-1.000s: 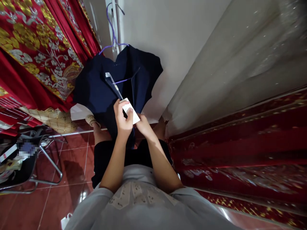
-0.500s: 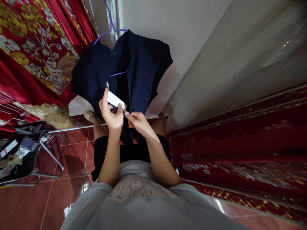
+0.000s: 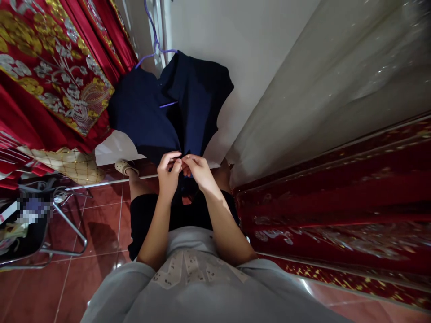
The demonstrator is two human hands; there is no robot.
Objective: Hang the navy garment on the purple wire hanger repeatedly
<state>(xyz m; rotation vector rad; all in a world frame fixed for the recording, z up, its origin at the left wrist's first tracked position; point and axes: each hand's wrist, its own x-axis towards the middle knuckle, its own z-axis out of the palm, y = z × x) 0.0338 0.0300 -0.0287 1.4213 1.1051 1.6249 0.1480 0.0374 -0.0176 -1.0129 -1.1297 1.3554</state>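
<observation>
1. Now the navy open-fronted top [image 3: 202,103] sits at 12 o'clock from my fingers, its lower part falling between my knees. The white card that I held a moment ago has dropped out of sight; whether my fingers cover it, I cannot tell. As I judge it, the handling has narrowed from that card to something small at the top's front.
2. The cloth looks dark, matt and fairly smooth. Its shoulders spread wide, and the front parts around a shadowed gap, where a short purple bar shows. My hands hide some of the lower front.
3. My left hand [image 3: 169,172] and right hand [image 3: 199,172] have come together just in front of that opening, fingers curled, tips meeting or nearly so. Whether they pinch cloth, a thread or anything else, I cannot tell.
4. Above the top, near 11 o'clock, its purple hanger [image 3: 156,45] rises along a pale upright post [image 3: 159,27].
5. Further out, a red cloth embroidered in gold and silver [image 3: 67,85] drapes at 10 o'clock, and a beige clog [image 3: 126,168] shows at 9. A metal-framed chair [image 3: 35,237] stands between 8 and 9, loaded with odds and ends. Sheer greyish fabric [image 3: 319,98] hangs at 2, above deep-red cloth [image 3: 336,197] between 3 and 4.
</observation>
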